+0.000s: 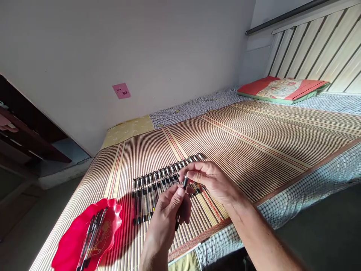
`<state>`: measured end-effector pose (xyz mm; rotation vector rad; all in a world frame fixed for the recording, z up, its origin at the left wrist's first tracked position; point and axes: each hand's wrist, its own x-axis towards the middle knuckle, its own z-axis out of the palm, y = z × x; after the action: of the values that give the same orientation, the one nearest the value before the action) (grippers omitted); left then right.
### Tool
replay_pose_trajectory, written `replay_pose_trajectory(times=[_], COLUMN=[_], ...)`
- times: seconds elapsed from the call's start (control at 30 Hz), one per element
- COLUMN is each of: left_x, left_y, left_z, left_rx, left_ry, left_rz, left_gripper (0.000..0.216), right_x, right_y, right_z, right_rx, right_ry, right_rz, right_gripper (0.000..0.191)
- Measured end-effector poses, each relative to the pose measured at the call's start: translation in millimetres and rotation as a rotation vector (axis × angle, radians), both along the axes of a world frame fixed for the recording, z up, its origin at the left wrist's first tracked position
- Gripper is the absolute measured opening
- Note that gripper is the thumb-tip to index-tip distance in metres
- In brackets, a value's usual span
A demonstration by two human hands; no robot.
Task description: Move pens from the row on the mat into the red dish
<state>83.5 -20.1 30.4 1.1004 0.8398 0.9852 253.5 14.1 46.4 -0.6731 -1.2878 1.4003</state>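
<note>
In the left hand (167, 213), a pen (185, 183)

The left hand (169, 206) extends from the bottom centre of the frame, thumb (179, 194) uppermost, fingers (186, 211) curled. The right forearm (258, 231) slants from the lower right, its hand (210, 180) pinching just above.

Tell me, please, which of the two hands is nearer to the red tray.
Left. The left hand is to the right of the red tray, apart from it; the right hand is farther right still.
</note>
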Motion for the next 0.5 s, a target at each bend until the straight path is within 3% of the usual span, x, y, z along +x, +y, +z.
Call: replay_pose_trajectory(times=[0.13, 0.27, 0.5], left_x=[5.8, 6.6, 5.0], left_y=[2.8, 1.3, -3.3], left_z=[-5.5, -4.8, -0.8], left_rx=[0.044, 0.090, 0.020], left_ry=[0.000, 0.051, -0.001], left_rz=[0.129, 0.172, 0.028], left_gripper=[0.048, 0.045, 0.043], right_x=[-1.3, -0.5, 5.1], right_y=[3.8, 4.9, 3.7], right_z=[-4.8, -7.1, -4.4], right_rx=[0.001, -0.010, -0.025], right_ry=[-0.032, -0.077, -0.004], right_rz=[-0.099, -0.127, -0.052], right_gripper=[0.015, 0.024, 0.028])
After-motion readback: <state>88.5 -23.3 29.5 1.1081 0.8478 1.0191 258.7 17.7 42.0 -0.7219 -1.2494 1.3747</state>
